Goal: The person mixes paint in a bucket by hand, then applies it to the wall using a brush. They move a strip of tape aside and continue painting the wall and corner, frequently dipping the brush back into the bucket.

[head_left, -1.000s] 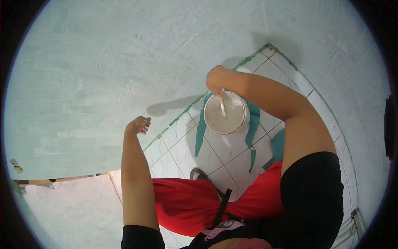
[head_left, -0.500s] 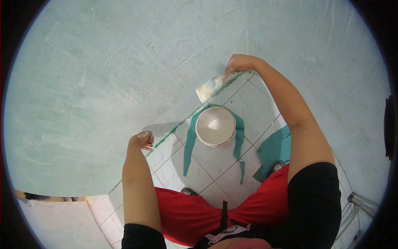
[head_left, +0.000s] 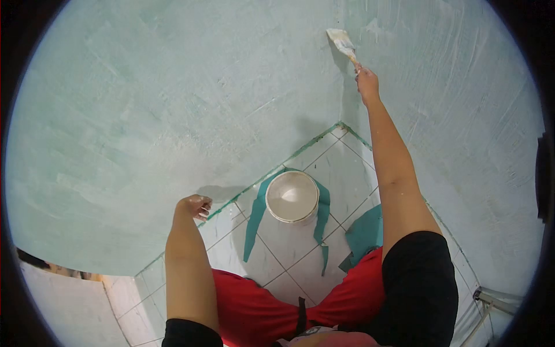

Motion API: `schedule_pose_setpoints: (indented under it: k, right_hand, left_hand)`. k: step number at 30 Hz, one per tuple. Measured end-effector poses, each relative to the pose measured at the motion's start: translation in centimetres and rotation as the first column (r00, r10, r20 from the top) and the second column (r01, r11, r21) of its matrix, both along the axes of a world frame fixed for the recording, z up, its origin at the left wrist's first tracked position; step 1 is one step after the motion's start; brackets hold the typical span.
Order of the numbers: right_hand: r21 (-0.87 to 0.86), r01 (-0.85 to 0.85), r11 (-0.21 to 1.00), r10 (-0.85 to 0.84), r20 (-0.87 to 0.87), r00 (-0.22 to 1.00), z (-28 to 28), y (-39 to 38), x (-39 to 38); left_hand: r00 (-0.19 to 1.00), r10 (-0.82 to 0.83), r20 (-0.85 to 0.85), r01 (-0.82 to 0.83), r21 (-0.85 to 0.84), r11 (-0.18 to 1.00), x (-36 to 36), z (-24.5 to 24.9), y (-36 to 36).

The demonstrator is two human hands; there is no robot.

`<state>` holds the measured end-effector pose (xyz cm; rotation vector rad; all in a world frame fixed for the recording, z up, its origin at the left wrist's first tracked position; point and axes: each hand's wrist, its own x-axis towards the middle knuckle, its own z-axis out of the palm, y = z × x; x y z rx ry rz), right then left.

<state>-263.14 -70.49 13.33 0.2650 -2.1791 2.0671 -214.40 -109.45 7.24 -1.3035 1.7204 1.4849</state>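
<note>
My right hand (head_left: pixel 367 82) is closed around the handle of a flat paintbrush (head_left: pixel 343 44). White paint coats its bristles, which point up and left at the pale green wall (head_left: pixel 243 75), close to the corner. Low on the left, my left hand (head_left: pixel 195 207) hangs near the wall's foot with fingers loosely bent and a little apart, and nothing shows in it. Between my legs a round white bucket (head_left: pixel 292 196) with whitish paint inside stands on teal sheet pieces (head_left: pixel 255 228) on the floor.
White floor tiles (head_left: pixel 289 246) meet the walls along a green-stained edge (head_left: pixel 306 144). A second wall (head_left: pixel 451 115) rises on the right. Another teal piece (head_left: pixel 365 228) lies by my right leg. A metal frame (head_left: pixel 497 302) stands at the lower right.
My right hand has lifted the paintbrush from low by the floor edge up to the wall near the corner. My left hand stays low by the wall. The view has shifted slightly.
</note>
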Motion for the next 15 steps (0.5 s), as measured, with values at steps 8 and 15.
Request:
schedule_pose_setpoints:
  k: [8, 15]
  right_hand:
    - [0.508, -0.120, 0.853, 0.054, 0.143, 0.988, -7.6, 2.2, -1.3]
    - [0.825, -0.117, 0.553, -0.045, 0.170, 0.984, -7.3, 3.8, 0.2]
  left_hand:
    - [0.952, -0.168, -0.257, 0.228, 0.225, 0.947, 1.2, -1.1, -3.1]
    - [0.998, -0.066, -0.020, 0.067, 0.065, 0.996, -1.6, -0.7, 0.4]
